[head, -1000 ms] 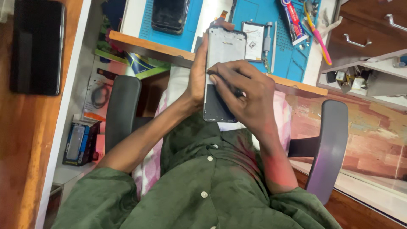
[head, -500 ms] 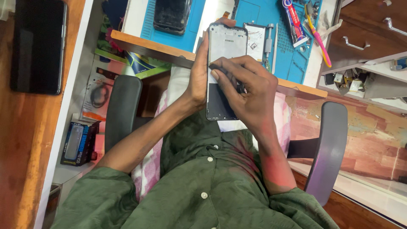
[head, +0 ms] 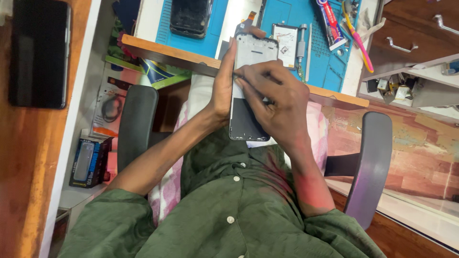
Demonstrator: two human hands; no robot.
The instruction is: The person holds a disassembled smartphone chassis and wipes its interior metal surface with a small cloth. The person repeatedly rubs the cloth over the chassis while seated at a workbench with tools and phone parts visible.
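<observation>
Left hand (head: 221, 91): I have it wrapped along the left edge of the slim rectangular phone frame with a pale upper half and a dark lower half (head: 249, 91), thumb up near its top corner, fingers hidden behind it, holding it upright over my lap.
Right hand (head: 277, 102): curled over the middle of the frame from the right, fingertips (head: 241, 76) pinched narrow against its left edge; I cannot tell whether they grip a small tool or only the edge itself.
Where the frame is: in the air between both hands, above my green buttoned shirt (head: 224, 205), just short of the edge of the surface (head: 167, 50).
Step in hand: to my eye I am working at the frame's edge, prying or pressing a seam by the upper left side.
Next move calls for: a steady left grip and small, careful fingertip pressure, as the frame looks thin and could flex.
On the blue work mat (head: 330, 52): a dark phone body (head: 191, 16), a white flat battery-like part (head: 287, 38), a metal screwdriver (head: 302, 45), a pink-handled toothbrush (head: 356, 40).
Further out: a black flat screen panel (head: 40, 52) on the wooden top at my left, grey chair armrests (head: 136, 124) beside me.
</observation>
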